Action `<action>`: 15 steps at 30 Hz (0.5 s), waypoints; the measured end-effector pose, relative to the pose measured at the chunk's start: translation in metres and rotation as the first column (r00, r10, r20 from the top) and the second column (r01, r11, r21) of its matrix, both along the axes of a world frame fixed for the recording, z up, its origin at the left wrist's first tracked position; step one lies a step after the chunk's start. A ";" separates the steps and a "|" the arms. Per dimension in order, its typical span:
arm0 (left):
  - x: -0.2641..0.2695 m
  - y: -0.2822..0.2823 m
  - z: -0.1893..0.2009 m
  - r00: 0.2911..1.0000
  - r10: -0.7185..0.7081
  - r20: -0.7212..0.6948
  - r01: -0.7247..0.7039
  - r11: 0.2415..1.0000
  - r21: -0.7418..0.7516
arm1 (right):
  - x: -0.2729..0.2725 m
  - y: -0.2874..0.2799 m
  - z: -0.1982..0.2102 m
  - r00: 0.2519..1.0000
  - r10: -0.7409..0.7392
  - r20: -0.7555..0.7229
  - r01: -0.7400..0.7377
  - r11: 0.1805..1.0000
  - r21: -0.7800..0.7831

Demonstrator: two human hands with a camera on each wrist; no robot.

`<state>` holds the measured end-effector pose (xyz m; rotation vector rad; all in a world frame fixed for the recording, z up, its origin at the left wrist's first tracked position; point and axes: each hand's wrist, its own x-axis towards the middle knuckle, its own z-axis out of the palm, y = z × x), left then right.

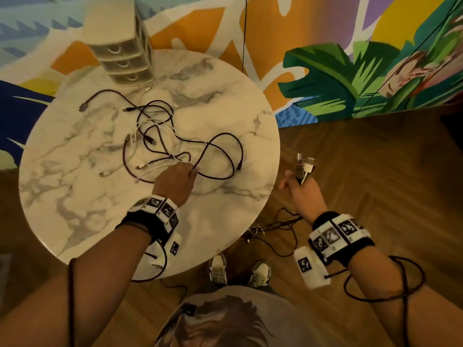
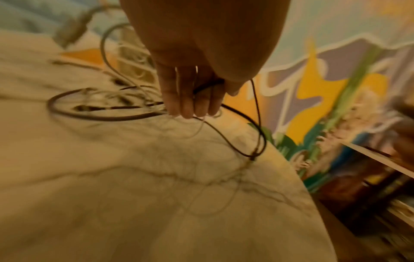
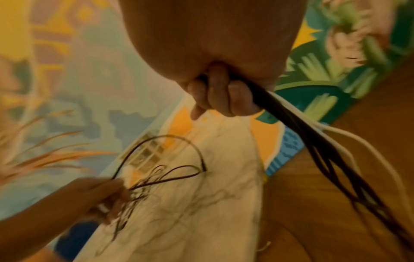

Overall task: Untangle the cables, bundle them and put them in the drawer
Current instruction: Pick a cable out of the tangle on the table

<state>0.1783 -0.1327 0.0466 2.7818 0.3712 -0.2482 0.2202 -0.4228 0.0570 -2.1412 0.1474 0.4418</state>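
A tangle of dark and white cables (image 1: 160, 136) lies on the round marble table (image 1: 75, 171). My left hand (image 1: 186, 171) reaches into the near side of the tangle and pinches a dark cable (image 2: 237, 131) there, its loop trailing right across the table. My right hand (image 1: 299, 182) is off the table's right edge over the floor, gripping a bunch of dark and white cables (image 3: 313, 138) by their plug ends (image 1: 304, 164); the rest of the bunch hangs down to the floor. A small clear drawer unit (image 1: 122, 58) stands at the table's far edge, drawers closed.
Loose dark cable (image 1: 275, 229) lies on the wooden floor (image 1: 375, 171) by my shoes (image 1: 218, 269). A painted mural wall (image 1: 325, 78) stands behind the table. Bare marble lies left of and in front of the tangle.
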 end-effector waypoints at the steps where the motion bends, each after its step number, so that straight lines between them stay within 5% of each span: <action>1: -0.003 -0.007 0.006 0.999 -0.036 0.019 0.035 0.998 0.049 | -0.006 0.011 0.006 0.999 0.017 0.041 -0.020 0.997 0.073; 3: -0.009 -0.024 0.014 0.993 -0.113 0.018 0.111 0.988 0.111 | -0.014 0.042 0.021 0.989 0.110 0.097 -0.125 0.977 0.174; 9: -0.032 -0.054 0.012 0.972 -0.233 0.020 0.229 0.965 0.124 | -0.016 0.100 0.023 0.788 0.615 -0.031 -0.608 0.769 -0.199; 15: -0.048 -0.039 -0.013 0.979 -0.204 -0.021 0.194 0.955 -0.223 | -0.006 0.098 0.029 0.754 0.639 -0.150 -0.652 0.703 -0.285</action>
